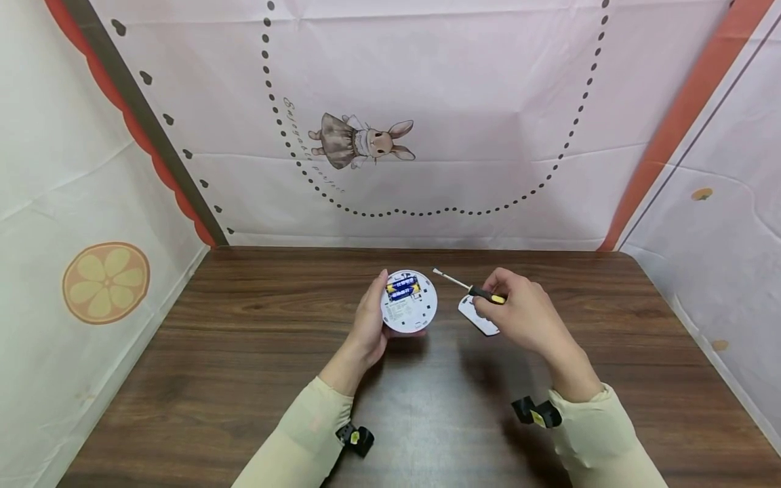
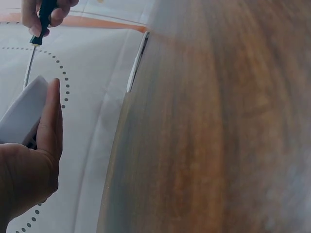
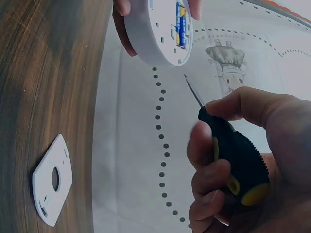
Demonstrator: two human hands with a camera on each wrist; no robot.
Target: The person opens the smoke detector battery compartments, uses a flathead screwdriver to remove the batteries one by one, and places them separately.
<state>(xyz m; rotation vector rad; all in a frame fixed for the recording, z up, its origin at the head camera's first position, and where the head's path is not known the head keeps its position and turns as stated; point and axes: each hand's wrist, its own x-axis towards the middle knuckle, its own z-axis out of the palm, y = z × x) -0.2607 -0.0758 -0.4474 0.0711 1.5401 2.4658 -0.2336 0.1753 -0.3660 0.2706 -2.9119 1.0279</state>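
My left hand (image 1: 369, 317) grips a round white battery-powered device (image 1: 417, 313) by its rim, raised over the table. Its open face is turned up toward the head camera, with two blue-and-yellow batteries (image 1: 403, 288) side by side in it. My right hand (image 1: 523, 310) holds a black-and-yellow screwdriver (image 3: 232, 150) by the handle. In the right wrist view the screwdriver's shaft points toward the device, its tip short of the edge. A flat white plate (image 3: 43, 182) with an oval hole lies on the table, partly behind the right hand in the head view.
The dark wood table (image 1: 244, 379) runs back to a white printed cloth (image 1: 488, 135) with a rabbit figure. More cloth hangs at the left and right sides. Dark straps with small cameras sit on both sleeves (image 1: 305, 420).
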